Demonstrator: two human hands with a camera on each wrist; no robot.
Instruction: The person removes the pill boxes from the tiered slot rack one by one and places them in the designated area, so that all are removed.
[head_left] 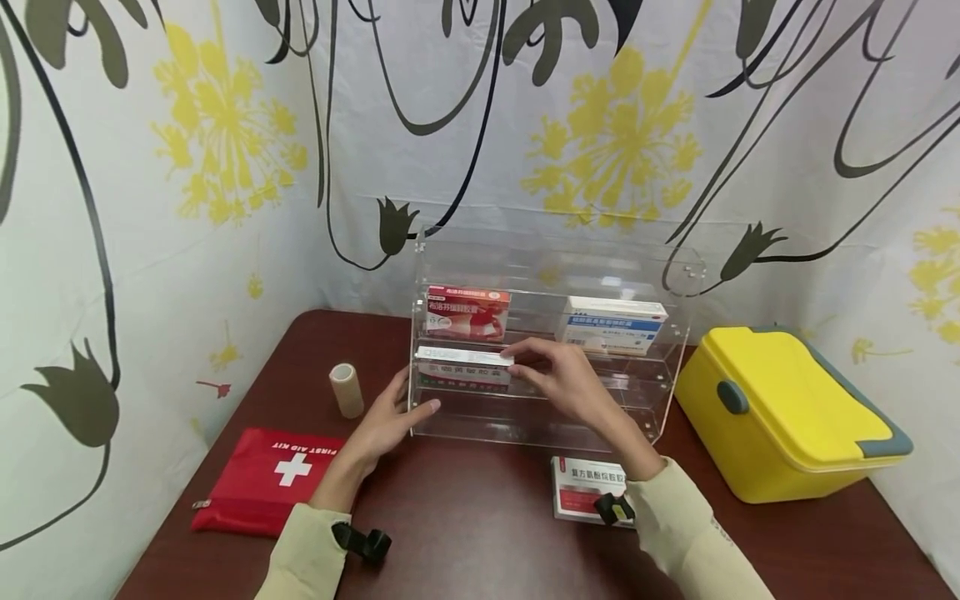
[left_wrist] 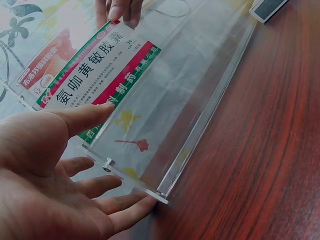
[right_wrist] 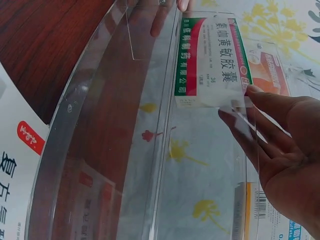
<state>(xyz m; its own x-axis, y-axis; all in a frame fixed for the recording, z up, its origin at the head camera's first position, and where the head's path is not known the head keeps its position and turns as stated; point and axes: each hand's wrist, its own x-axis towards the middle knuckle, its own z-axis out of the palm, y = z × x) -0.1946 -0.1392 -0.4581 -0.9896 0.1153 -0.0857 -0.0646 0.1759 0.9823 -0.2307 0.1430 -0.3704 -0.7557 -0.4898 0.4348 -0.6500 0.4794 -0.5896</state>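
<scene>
My left hand [head_left: 390, 419] lies flat and open against the rack's [head_left: 660, 400] left end, bracing it. My right hand [head_left: 558, 375] pinches the green-and-red box [head_left: 463, 357] on the rack's middle shelf, settling it label-out. On the top shelf stand a red box [head_left: 467, 312] and a blue box [head_left: 613, 323].

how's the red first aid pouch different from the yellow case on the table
The first aid pouch is red, flat and soft-looking, with a white cross; the yellow case is a bulky hard box with a grey handle. The pouch lies left of the clear rack, the case right. Both are closed, untouched by either hand.
</scene>
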